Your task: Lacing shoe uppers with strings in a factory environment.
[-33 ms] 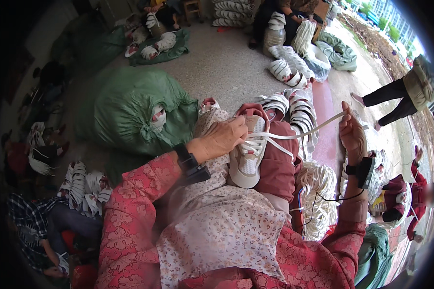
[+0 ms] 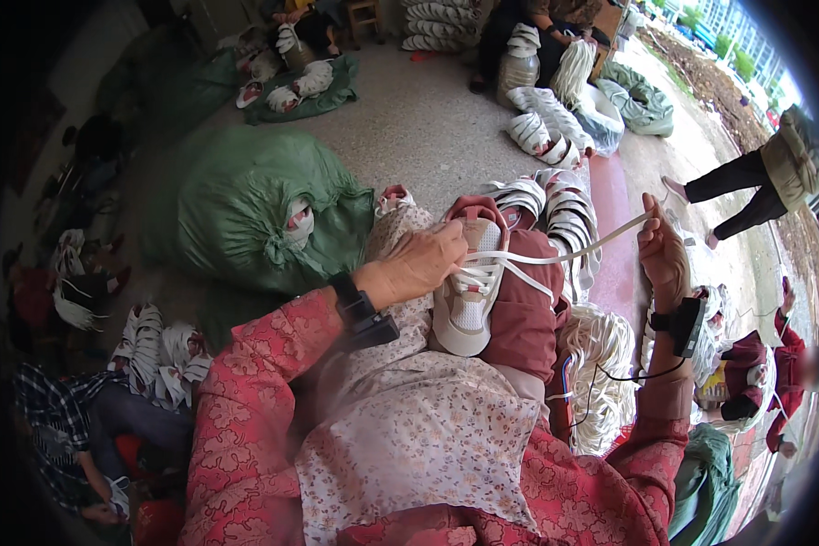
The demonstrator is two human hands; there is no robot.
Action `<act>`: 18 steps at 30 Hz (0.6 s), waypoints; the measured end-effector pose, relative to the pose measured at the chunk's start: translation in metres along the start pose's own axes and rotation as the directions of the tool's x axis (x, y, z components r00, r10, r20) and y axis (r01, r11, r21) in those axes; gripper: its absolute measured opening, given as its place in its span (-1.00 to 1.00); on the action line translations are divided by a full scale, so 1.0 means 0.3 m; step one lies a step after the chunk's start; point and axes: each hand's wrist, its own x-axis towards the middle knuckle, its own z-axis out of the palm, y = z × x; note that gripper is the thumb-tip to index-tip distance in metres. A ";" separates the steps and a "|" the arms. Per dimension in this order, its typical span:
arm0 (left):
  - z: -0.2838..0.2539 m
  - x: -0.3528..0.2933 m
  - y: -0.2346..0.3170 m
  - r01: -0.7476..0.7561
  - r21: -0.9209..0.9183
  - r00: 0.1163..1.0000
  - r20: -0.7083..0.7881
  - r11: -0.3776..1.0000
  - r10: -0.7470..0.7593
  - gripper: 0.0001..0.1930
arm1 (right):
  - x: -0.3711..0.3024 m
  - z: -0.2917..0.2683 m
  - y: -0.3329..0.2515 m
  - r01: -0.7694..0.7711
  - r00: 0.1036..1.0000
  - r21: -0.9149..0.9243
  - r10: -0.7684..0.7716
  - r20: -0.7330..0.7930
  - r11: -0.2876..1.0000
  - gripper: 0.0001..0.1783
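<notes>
A beige and white shoe (image 2: 467,318) with a dusty-red lining lies across my lap, its toe toward me. My left hand (image 2: 419,266) is closed at the shoe's left edge beside the eyelets; its fingertips are partly hidden. White shoelace (image 2: 601,244) crosses the shoe's upper and stretches off to the right. Out there my right hand (image 2: 666,255) is raised, pinching the lace near its end, with the other fingers curled. A second loop of lace hangs over my red trouser leg (image 2: 523,337). Beneath my arms spreads a floral apron (image 2: 419,428).
A bulging green sack (image 2: 246,209) stands left of my knees. Stacked white shoe parts (image 2: 569,209) lie beyond my right knee, and a bundle of white laces (image 2: 602,364) sits by my right thigh. Other people work around, one person (image 2: 764,173) standing at the right.
</notes>
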 end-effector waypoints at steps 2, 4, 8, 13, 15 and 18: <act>0.017 -0.009 0.016 -0.012 0.021 1.000 0.006 1.000 0.012 -0.87 | 0.005 0.017 0.035 -0.014 1.000 -0.004 0.014 -0.023 1.000 -0.64; 0.037 -0.007 0.049 0.013 -0.040 0.997 0.071 0.999 -0.010 -0.86 | 0.027 0.015 0.069 -0.053 0.996 -0.023 0.051 -0.075 0.998 -0.67; 0.012 0.015 0.064 -0.040 -0.024 0.994 0.098 0.999 0.042 -0.80 | 0.066 -0.011 0.145 -0.144 0.984 -0.010 0.143 -0.103 0.989 -0.70; -0.074 0.011 0.011 -0.171 0.068 0.985 0.047 0.983 0.168 -0.71 | 0.096 0.001 0.070 -0.076 0.996 0.073 0.079 -0.033 0.994 -0.68; -0.083 0.011 -0.012 -0.282 0.068 0.959 0.053 0.957 0.279 -0.72 | 0.116 -0.022 0.007 -0.017 0.999 0.116 0.021 -0.035 0.993 -0.63; -0.063 0.021 -0.031 -0.371 0.107 0.929 0.047 0.923 0.368 -0.77 | 0.124 -0.050 -0.074 0.034 0.999 0.100 -0.036 0.018 0.994 -0.57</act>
